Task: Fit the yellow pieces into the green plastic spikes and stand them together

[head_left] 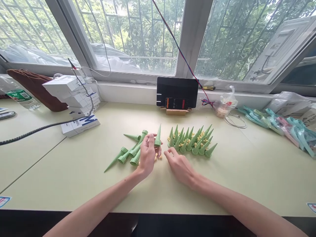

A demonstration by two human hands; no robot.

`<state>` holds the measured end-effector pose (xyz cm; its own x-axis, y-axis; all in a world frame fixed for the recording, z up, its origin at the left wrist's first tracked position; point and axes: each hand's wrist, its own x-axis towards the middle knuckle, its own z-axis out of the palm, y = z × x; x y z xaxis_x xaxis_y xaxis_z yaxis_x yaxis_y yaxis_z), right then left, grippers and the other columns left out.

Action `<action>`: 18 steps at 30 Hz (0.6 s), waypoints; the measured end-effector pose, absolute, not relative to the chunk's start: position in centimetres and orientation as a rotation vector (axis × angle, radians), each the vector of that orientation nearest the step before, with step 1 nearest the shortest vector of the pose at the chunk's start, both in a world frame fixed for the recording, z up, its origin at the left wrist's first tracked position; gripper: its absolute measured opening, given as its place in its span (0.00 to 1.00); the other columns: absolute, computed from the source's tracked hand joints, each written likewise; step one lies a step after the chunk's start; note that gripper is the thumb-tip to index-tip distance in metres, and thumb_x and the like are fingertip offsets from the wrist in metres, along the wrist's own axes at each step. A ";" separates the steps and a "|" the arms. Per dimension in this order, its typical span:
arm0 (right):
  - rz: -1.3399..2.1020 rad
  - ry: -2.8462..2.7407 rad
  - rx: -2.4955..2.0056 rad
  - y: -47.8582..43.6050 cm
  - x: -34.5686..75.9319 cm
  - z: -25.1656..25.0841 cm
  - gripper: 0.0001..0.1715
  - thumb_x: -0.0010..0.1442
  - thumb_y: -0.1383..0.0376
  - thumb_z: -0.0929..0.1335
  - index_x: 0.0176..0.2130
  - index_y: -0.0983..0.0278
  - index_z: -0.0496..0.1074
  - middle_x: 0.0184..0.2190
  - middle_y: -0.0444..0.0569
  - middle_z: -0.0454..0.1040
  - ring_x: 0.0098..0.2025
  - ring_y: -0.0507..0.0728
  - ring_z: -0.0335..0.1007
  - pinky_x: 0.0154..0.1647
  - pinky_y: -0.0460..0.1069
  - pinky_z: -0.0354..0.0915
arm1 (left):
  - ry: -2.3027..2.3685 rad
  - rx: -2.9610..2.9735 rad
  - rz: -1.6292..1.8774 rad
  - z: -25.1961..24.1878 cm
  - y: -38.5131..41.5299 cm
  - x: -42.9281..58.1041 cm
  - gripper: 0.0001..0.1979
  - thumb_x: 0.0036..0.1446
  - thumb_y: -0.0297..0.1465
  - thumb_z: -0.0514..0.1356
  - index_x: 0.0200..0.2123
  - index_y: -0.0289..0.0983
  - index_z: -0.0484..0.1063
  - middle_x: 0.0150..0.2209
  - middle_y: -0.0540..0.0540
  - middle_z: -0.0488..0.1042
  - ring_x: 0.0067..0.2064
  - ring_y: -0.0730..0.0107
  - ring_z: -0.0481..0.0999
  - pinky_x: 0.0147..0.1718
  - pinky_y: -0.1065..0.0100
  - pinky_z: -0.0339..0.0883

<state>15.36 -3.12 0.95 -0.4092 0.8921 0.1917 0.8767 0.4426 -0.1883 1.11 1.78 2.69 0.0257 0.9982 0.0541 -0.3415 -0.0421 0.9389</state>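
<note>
My left hand (pixel 147 153) is closed around the wide ribbed base of a green plastic spike (pixel 158 135), its tip pointing up. To the right of it, my right hand (pixel 178 163) has its fingers curled into a pinch; what they hold, if anything, is hidden. Several loose green spikes (pixel 125 154) lie in a pile left of my left hand. Small yellow pieces (pixel 160 156) lie on the table, partly hidden behind my left hand. Beyond my right hand, several spikes (pixel 195 148) stand upright in rows, with small yellow parts (pixel 181 144) among them.
A phone (pixel 175 103) leans on a black tablet (pixel 176 86) at the back of the table (pixel 158 197). White boxes (pixel 80 125) with a black cable (pixel 41 129) are at left. Bagged blue and pink items (pixel 283 128) lie at right, near a tied plastic bag (pixel 224 104).
</note>
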 end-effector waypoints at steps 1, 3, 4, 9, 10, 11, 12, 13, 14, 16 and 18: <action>0.103 -2.414 -1.490 -3.4 15.8 0.7 0.20 0.57 0.83 0.59 0.44 0.66 0.66 0.44 0.52 0.69 0.23 0.49 0.63 0.24 0.46 0.56 | 0.898 1.015 1.374 2.7 1.7 1.1 0.19 0.62 0.49 0.58 0.41 0.39 0.65 0.27 0.53 0.70 0.16 0.81 0.63 0.13 0.78 0.57; 0.141 -2.354 -1.382 -3.8 16.8 0.1 0.18 0.60 0.81 0.58 0.44 0.66 0.67 0.44 0.53 0.69 0.22 0.49 0.60 0.24 0.46 0.57 | 0.890 1.052 1.396 2.8 1.6 1.1 0.19 0.61 0.49 0.60 0.42 0.40 0.65 0.27 0.54 0.69 0.17 0.81 0.64 0.13 0.78 0.58; 0.155 -2.319 -1.325 -3.9 17.2 -0.1 0.17 0.62 0.80 0.58 0.45 0.66 0.67 0.43 0.53 0.69 0.23 0.49 0.60 0.24 0.46 0.58 | 0.884 1.072 1.404 2.8 1.5 1.1 0.19 0.61 0.49 0.60 0.42 0.40 0.64 0.26 0.55 0.68 0.17 0.81 0.65 0.13 0.77 0.58; 0.328 -2.090 -1.139 -3.7 18.3 -0.8 0.16 0.69 0.73 0.58 0.50 0.63 0.69 0.43 0.53 0.68 0.26 0.50 0.60 0.28 0.47 0.61 | 0.831 1.178 1.390 2.4 1.4 1.1 0.19 0.60 0.47 0.63 0.37 0.39 0.63 0.28 0.54 0.69 0.18 0.80 0.66 0.14 0.76 0.60; 0.362 -2.032 -1.118 -3.7 18.3 -0.7 0.16 0.70 0.72 0.58 0.50 0.63 0.70 0.43 0.53 0.67 0.27 0.50 0.60 0.28 0.47 0.62 | 0.812 1.190 1.373 2.3 1.4 1.1 0.19 0.59 0.47 0.63 0.37 0.38 0.63 0.27 0.54 0.69 0.18 0.79 0.67 0.15 0.75 0.61; 0.395 -1.979 -1.096 -3.7 18.3 -0.5 0.16 0.71 0.71 0.58 0.50 0.62 0.70 0.42 0.52 0.66 0.27 0.51 0.60 0.28 0.47 0.62 | 0.793 1.198 1.348 2.2 1.3 1.1 0.19 0.59 0.46 0.64 0.36 0.38 0.64 0.27 0.54 0.69 0.18 0.78 0.68 0.15 0.75 0.61; 0.431 -1.931 -1.075 -3.7 18.2 -0.3 0.16 0.71 0.70 0.58 0.50 0.62 0.71 0.42 0.52 0.65 0.28 0.51 0.60 0.28 0.47 0.62 | 0.773 1.203 1.319 2.0 1.3 1.2 0.19 0.59 0.46 0.64 0.36 0.38 0.64 0.27 0.54 0.68 0.19 0.77 0.68 0.15 0.74 0.62; 0.472 -1.892 -1.049 -3.8 18.2 -0.2 0.16 0.71 0.70 0.58 0.50 0.62 0.72 0.41 0.51 0.64 0.28 0.51 0.60 0.28 0.47 0.63 | 0.755 1.207 1.283 1.9 1.2 1.2 0.18 0.59 0.46 0.64 0.36 0.38 0.64 0.27 0.54 0.68 0.19 0.77 0.69 0.16 0.74 0.63; 0.522 -1.868 -1.024 -3.9 18.1 0.0 0.16 0.72 0.70 0.59 0.49 0.61 0.72 0.41 0.51 0.64 0.28 0.50 0.61 0.28 0.47 0.63 | 0.738 1.210 1.247 1.9 1.2 1.2 0.18 0.59 0.46 0.64 0.36 0.38 0.65 0.27 0.53 0.68 0.20 0.76 0.70 0.16 0.73 0.64; 0.613 -1.853 -0.962 -4.1 17.9 0.3 0.16 0.71 0.70 0.59 0.48 0.61 0.73 0.41 0.51 0.64 0.28 0.50 0.63 0.28 0.47 0.65 | 0.713 1.223 1.179 1.8 1.0 1.3 0.17 0.58 0.44 0.65 0.36 0.38 0.66 0.28 0.53 0.69 0.20 0.75 0.71 0.17 0.72 0.66; 0.648 -1.849 -0.920 -4.2 17.8 0.5 0.16 0.71 0.71 0.59 0.47 0.61 0.74 0.41 0.51 0.65 0.31 0.51 0.66 0.30 0.47 0.66 | 0.696 1.239 1.122 1.9 1.0 1.3 0.15 0.57 0.41 0.67 0.35 0.37 0.68 0.28 0.52 0.71 0.22 0.75 0.71 0.18 0.72 0.66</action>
